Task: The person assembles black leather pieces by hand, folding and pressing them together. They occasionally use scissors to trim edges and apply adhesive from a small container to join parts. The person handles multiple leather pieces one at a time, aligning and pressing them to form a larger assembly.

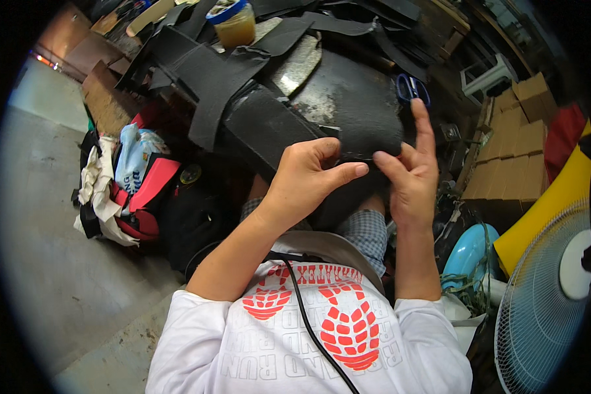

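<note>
My left hand is raised in front of my lap, its fingers curled and the thumb stretched out apart from them. I see nothing held in it. To its right, my right hand has the index finger pointing up and the thumb reaching left, with the other fingers bent and nothing visible in its grip. In the picture the right index fingertip overlaps the blue handles of scissors; whether it touches them I cannot tell. Behind both hands lies a black worktop, with a thick black padded slab near my left hand.
Black sheet offcuts are heaped at the left of the worktop, beside a blue-rimmed jar of amber paste. Bags and cloths sit at left. Cardboard boxes and a white fan stand at right. A black cable crosses my shirt.
</note>
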A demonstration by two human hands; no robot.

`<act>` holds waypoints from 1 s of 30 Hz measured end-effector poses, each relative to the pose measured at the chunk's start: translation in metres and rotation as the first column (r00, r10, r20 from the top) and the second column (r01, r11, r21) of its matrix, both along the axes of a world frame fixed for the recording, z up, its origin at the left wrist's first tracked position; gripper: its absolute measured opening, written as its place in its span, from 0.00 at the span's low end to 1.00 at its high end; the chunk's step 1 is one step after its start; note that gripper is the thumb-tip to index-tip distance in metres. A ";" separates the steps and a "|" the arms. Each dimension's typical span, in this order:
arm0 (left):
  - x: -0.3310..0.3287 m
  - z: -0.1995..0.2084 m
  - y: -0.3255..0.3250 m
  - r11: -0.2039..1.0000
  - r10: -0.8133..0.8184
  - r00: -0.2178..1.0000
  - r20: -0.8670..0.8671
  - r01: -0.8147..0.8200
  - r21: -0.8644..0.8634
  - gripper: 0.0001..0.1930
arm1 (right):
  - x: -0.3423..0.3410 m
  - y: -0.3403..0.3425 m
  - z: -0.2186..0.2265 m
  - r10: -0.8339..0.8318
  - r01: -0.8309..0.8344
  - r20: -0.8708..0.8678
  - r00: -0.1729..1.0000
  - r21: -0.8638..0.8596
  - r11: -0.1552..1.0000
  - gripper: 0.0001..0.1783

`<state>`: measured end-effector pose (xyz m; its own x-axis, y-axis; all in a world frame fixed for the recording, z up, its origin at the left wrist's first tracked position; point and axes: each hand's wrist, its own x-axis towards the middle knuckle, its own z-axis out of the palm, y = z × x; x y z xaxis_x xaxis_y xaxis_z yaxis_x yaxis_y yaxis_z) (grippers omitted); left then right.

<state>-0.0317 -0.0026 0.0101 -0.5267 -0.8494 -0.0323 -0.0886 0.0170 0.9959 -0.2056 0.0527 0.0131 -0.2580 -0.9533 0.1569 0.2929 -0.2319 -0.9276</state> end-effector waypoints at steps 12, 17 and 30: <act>0.003 -0.001 0.001 0.961 0.213 0.891 -0.402 -0.117 0.250 0.08 | -0.047 -0.021 -0.013 -0.108 0.109 -0.129 0.986 0.003 0.994 0.30; 0.007 0.003 -0.016 0.942 0.250 0.783 -0.569 -0.062 0.329 0.09 | -0.120 -0.096 -0.037 -0.384 0.444 -0.786 0.484 -0.158 0.882 0.37; 0.005 -0.005 -0.043 0.946 0.291 0.728 -0.621 -0.120 0.303 0.19 | -0.114 -0.061 -0.008 0.101 0.142 -0.504 0.858 0.422 0.895 0.56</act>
<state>-0.0270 -0.0456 0.0046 -0.3035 -0.9517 0.0464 0.6056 -0.1551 0.7805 -0.3198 -0.0086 0.0052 -0.2795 -0.9477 -0.1540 -0.2402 0.2243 -0.9445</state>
